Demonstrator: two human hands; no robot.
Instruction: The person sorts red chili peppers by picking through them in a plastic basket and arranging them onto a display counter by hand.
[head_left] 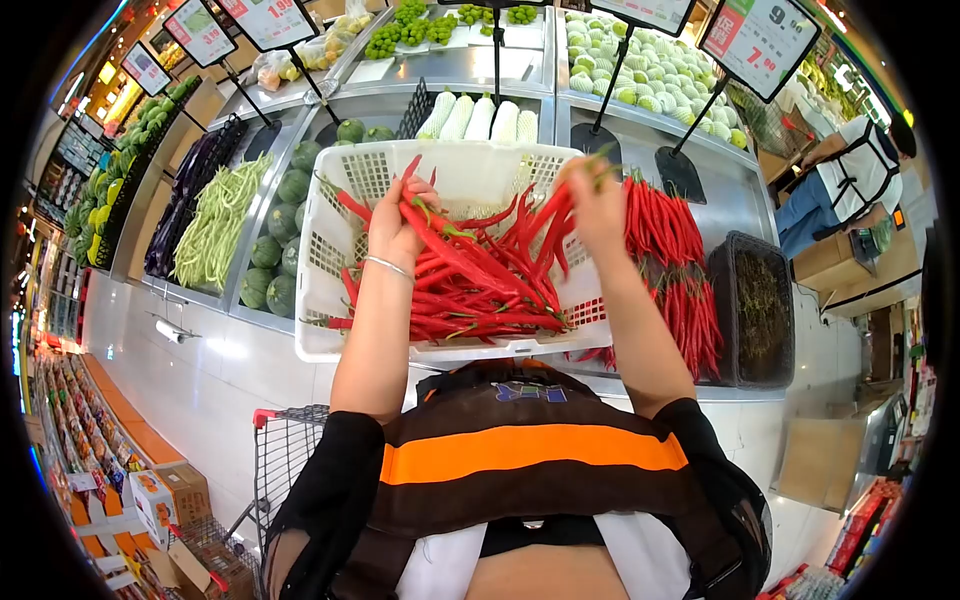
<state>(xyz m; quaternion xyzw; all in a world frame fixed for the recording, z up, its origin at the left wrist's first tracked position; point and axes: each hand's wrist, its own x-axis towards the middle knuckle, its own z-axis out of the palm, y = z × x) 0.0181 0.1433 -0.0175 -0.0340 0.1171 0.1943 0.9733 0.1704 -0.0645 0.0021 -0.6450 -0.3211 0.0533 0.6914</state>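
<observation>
A white perforated plastic crate point(322, 260) rests at the front of the produce display, partly filled with long red chili peppers point(465, 300). My left hand point(393, 230), with a bracelet at the wrist, is closed around a few red chilies over the crate's left part. Above the crate's right edge, my right hand point(600, 215) grips a bunch of chilies by the stem end, and their red tips hang toward the crate. Just right of the crate, rows of red chilies point(664, 225) lie on the display.
Watermelons point(265, 252), green beans point(222, 225) and eggplants point(190, 180) lie to the left. A dark bin point(755, 300) stands at the right. Price signs point(760, 45) rise behind. A shopping cart point(285, 450) is at lower left; another person point(850, 180) stands at far right.
</observation>
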